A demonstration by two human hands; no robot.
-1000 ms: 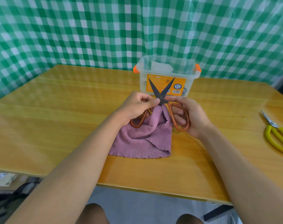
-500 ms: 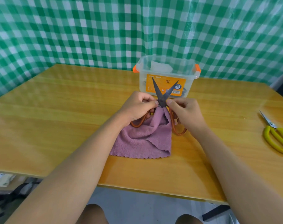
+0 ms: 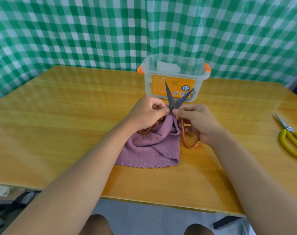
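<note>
A pair of scissors with dark blades [image 3: 174, 99] and orange-brown loop handles stands open at the table's middle, blades pointing away from me in a V. A purple cloth [image 3: 152, 150] lies under it and is bunched up against the pivot. My left hand [image 3: 145, 114] grips the left handle and pinches the cloth at the pivot. My right hand [image 3: 197, 121] holds the right handle loop [image 3: 189, 139], its thumb and forefinger pinched at the pivot from the right. The left handle is mostly hidden by hand and cloth.
A clear plastic box [image 3: 174, 75] with orange clips and an orange label stands just behind the blades. Yellow-handled scissors [image 3: 291, 138] lie at the right edge of the wooden table [image 3: 59, 124]. A green checked curtain hangs behind.
The blades have turned from a wide V to a narrower, more upright one. My right hand's thumb and forefinger moved up from the handle to the pivot. The cloth has bunched higher.
</note>
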